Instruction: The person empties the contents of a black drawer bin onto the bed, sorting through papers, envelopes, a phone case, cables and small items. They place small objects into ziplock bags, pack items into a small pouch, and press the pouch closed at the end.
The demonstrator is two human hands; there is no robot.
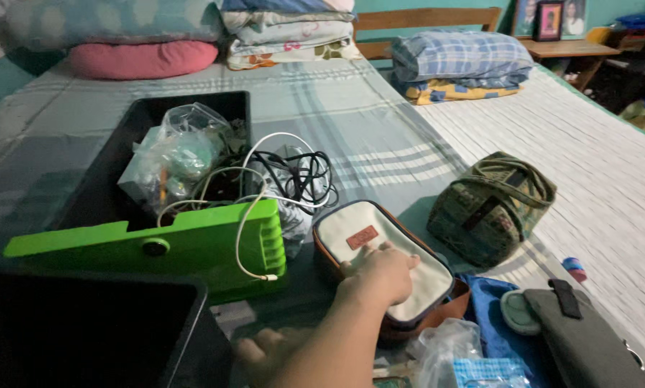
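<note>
Your right hand point(378, 273) lies flat, fingers spread, on the cream zip pouch point(383, 266) near the bed's near edge; its long axis runs away-left to near-right. Left hand point(259, 353), loosely curled and empty, sits nearer you, beside the green-lidded bin point(186, 244).

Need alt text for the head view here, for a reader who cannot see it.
A person's right hand rests flat on a cream and brown zip pouch lying on a bed, while the left hand sits low near a black tray. Beside the pouch stands a green and black box of tangled cables and plastic bags; a woven handbag lies right.
</note>
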